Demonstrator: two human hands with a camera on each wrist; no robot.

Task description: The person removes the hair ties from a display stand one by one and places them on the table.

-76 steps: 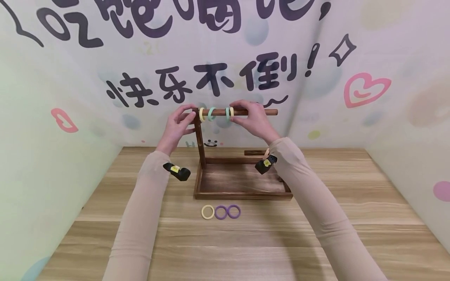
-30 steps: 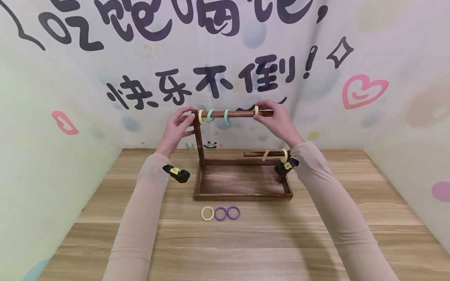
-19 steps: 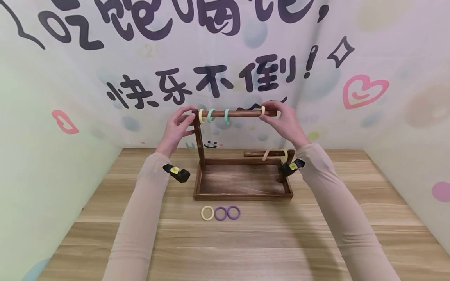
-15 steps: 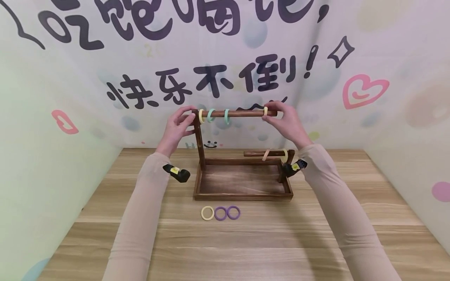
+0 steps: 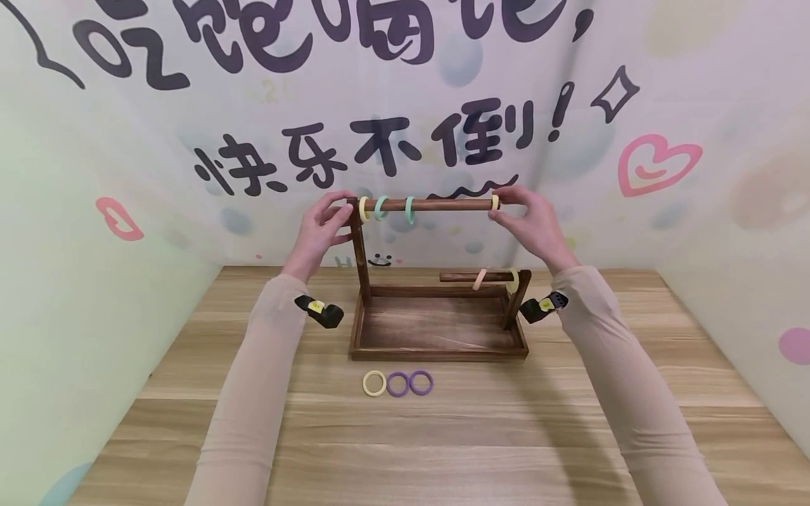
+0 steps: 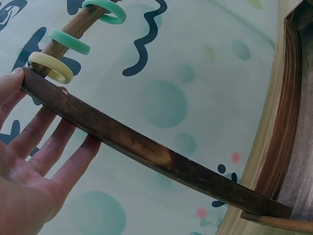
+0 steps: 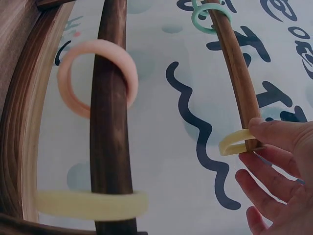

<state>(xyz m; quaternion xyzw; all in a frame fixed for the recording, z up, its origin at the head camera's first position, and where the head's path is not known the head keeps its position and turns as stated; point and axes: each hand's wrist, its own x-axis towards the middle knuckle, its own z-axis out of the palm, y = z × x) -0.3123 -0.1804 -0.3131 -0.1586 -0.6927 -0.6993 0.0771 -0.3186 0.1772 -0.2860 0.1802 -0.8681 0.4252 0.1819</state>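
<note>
My right hand (image 5: 531, 219) pinches a yellow ring (image 7: 230, 143) between thumb and fingers at the free right end of the upper wooden rod (image 5: 449, 205); the ring still encircles the rod tip. My left hand (image 5: 321, 228) holds the top of the stand's tall left post (image 6: 146, 147), thumb at its end and fingers along its side. Close to that post another yellow ring (image 6: 49, 59) hangs on the rod, followed by two mint green rings (image 5: 410, 211). On the lower rod (image 5: 458, 277) are a peach ring (image 7: 132, 73) and a pale yellow ring (image 7: 117, 205).
The stand's base is a dark wooden tray (image 5: 436, 353) on the wood-grain table (image 5: 405, 450). In front of it lie one yellow ring (image 5: 374, 395) and two purple rings (image 5: 421, 393) in a row. A printed cloth backdrop (image 5: 253, 211) hangs behind.
My right hand has slid the yellow ring rightward along the upper rod, away from the mint green rings, to the free end. The left hand has stayed at the post.
</note>
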